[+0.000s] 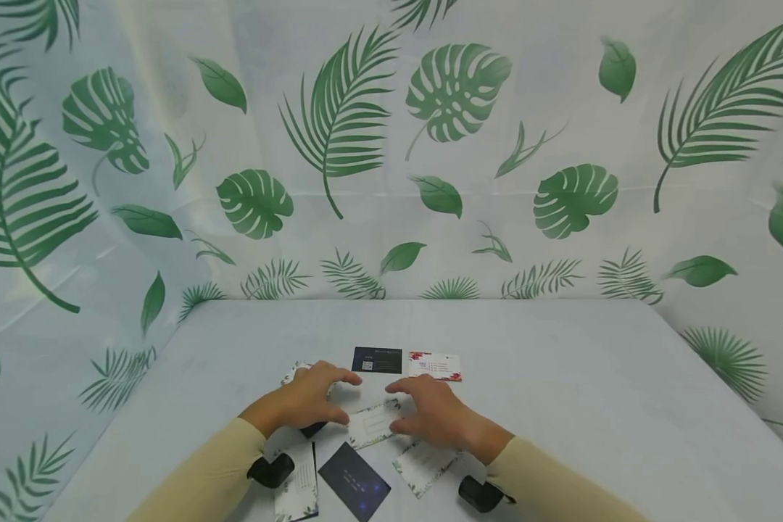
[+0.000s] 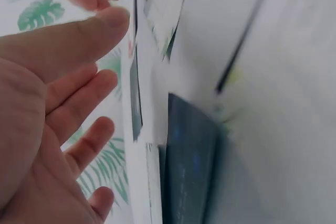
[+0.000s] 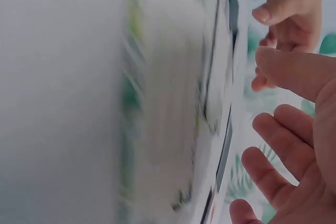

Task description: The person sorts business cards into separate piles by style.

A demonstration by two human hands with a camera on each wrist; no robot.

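Our left hand (image 1: 313,399) and right hand (image 1: 433,417) hover low over the table (image 1: 561,406), fingers spread and relaxed, holding nothing. Between them lies a white card (image 1: 373,424), its ends just under our fingertips; we cannot tell whether they touch it. The wrist views are blurred but show open palms and straight fingers.

Around it lie more cards: a dark card (image 1: 354,481) toward the near edge, a leafy card (image 1: 296,489) beside it on the left, another pale card (image 1: 424,464) under our right wrist. Farther out sit a navy card (image 1: 376,359) and a floral card (image 1: 434,366), side by side.

The risk, we judge, is that flat cards resist pinching, so fingers may slide the white card onto its neighbours or drag two at once. The far half and right side of the table offer open room; the near edge is crowded.
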